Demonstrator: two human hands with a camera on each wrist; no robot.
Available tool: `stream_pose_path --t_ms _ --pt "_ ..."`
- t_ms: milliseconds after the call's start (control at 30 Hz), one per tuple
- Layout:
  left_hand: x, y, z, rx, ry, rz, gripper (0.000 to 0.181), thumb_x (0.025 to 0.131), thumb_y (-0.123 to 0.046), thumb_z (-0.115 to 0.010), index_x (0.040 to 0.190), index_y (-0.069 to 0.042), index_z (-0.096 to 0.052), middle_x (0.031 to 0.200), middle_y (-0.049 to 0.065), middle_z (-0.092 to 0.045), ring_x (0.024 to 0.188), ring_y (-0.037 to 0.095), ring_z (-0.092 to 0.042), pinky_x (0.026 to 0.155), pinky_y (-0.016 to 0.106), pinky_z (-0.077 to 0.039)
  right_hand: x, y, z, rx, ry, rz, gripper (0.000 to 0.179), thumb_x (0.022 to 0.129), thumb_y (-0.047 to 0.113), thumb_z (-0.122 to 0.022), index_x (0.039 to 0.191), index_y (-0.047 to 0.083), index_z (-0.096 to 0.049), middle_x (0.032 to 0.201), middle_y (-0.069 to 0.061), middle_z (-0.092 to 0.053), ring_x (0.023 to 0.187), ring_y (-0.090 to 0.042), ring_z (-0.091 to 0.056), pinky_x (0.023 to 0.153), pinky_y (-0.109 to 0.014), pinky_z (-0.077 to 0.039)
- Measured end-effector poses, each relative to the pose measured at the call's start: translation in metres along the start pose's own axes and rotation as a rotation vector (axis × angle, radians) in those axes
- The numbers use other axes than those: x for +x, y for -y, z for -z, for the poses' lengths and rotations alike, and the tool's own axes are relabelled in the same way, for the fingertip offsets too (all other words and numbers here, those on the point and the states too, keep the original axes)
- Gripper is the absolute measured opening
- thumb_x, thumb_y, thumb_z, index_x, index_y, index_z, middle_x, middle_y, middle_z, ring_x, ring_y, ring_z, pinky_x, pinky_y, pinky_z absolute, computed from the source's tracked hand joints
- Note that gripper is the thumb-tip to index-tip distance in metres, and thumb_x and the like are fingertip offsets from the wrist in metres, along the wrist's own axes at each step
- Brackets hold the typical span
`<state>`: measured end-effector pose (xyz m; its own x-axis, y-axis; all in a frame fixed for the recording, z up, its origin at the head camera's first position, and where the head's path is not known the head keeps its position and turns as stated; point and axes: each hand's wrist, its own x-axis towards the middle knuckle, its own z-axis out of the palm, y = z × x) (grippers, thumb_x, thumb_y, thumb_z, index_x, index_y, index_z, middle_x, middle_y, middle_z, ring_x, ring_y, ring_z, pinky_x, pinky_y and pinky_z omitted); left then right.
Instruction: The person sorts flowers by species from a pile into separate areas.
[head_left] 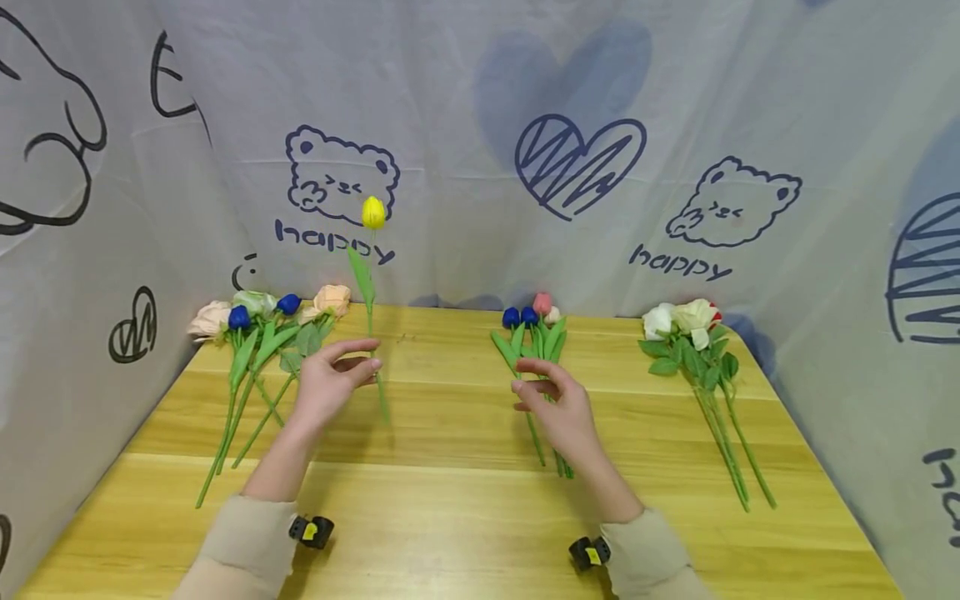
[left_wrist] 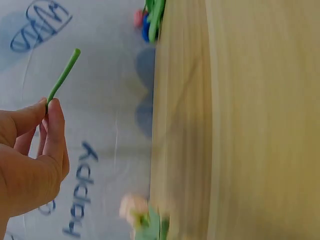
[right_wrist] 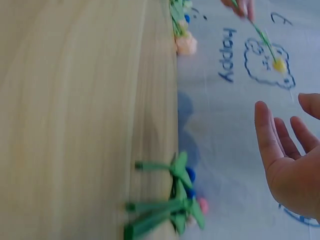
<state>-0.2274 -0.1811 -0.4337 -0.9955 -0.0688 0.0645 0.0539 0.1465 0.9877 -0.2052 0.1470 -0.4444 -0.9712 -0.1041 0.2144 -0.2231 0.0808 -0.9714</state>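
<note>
A yellow tulip (head_left: 373, 213) stands upright in my left hand (head_left: 335, 379), its green stem (left_wrist: 65, 71) pinched between thumb and fingertips above the table. My right hand (head_left: 558, 408) hangs in the air with loosely bent fingers and holds nothing; in the right wrist view its thumb and fingers are apart. Below and behind it in the head view lies a middle bunch of tulips, with two blue heads (head_left: 529, 317), a pink head (head_left: 542, 303) and a pale one (head_left: 552, 316). The right hand overlaps some of their stems.
At the left of the wooden table (head_left: 450, 517) lie peach roses (head_left: 332, 302), a pale green flower (head_left: 255, 302) and blue tulips (head_left: 238, 317). White and cream roses (head_left: 694, 315) with a bit of red lie at the right. A printed cloth (head_left: 450, 167) hangs behind the table.
</note>
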Motion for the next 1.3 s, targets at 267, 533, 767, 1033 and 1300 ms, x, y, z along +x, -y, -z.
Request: stream_pose_path --t_ms 267,533,767,1033,1300 --pt "0.006 -0.004 -0.057 -0.096 0.075 -0.032 0.032 0.097 -0.001 -0.072 0.129 0.001 -0.069 0.136 0.018 -0.065 0.097 0.011 -0.072 0.084 0.031 -0.062 -0.004 -0.003 -0.034 -0.036 0.144 0.002 0.032 0.099 0.011 -0.072 0.130 0.004 -0.069 0.133 -0.012 -0.065 0.102 -0.026 -0.072 0.083 -0.043 -0.063" --pt "0.003 -0.004 -0.091 -0.083 0.120 -0.037 0.030 0.097 -0.005 -0.074 0.126 -0.003 -0.072 0.132 0.013 -0.066 0.099 0.020 -0.072 0.098 0.053 -0.056 -0.008 -0.005 -0.049 -0.118 0.208 -0.012 0.030 0.097 0.006 -0.072 0.128 0.005 -0.072 0.126 -0.015 -0.071 0.093 -0.031 -0.075 0.078 -0.040 -0.063" --pt "0.000 -0.006 -0.105 -0.082 0.105 -0.034 0.028 0.095 -0.005 -0.076 0.123 -0.004 -0.075 0.127 0.012 -0.069 0.099 0.024 -0.074 0.094 0.053 -0.057 -0.008 -0.008 -0.050 -0.110 0.165 -0.039 0.028 0.095 -0.002 -0.072 0.123 0.001 -0.074 0.121 -0.016 -0.074 0.090 -0.033 -0.075 0.074 -0.043 -0.064" --pt "-0.001 -0.005 -0.111 -0.095 0.100 -0.033 0.027 0.094 -0.003 -0.077 0.121 -0.004 -0.075 0.129 0.014 -0.069 0.098 0.024 -0.074 0.088 0.041 -0.060 -0.009 -0.008 -0.047 -0.092 0.146 -0.075 0.027 0.094 -0.004 -0.071 0.121 -0.001 -0.074 0.119 -0.018 -0.074 0.092 -0.041 -0.073 0.075 -0.050 -0.063" --pt "-0.001 -0.008 -0.109 -0.082 0.135 -0.126 0.029 0.094 -0.002 -0.076 0.123 -0.005 -0.074 0.132 0.009 -0.066 0.107 0.028 -0.069 0.083 0.037 -0.061 -0.010 0.000 -0.039 -0.142 0.138 -0.048 0.027 0.094 -0.004 -0.072 0.121 0.001 -0.075 0.118 -0.018 -0.074 0.090 -0.035 -0.074 0.074 -0.050 -0.063"
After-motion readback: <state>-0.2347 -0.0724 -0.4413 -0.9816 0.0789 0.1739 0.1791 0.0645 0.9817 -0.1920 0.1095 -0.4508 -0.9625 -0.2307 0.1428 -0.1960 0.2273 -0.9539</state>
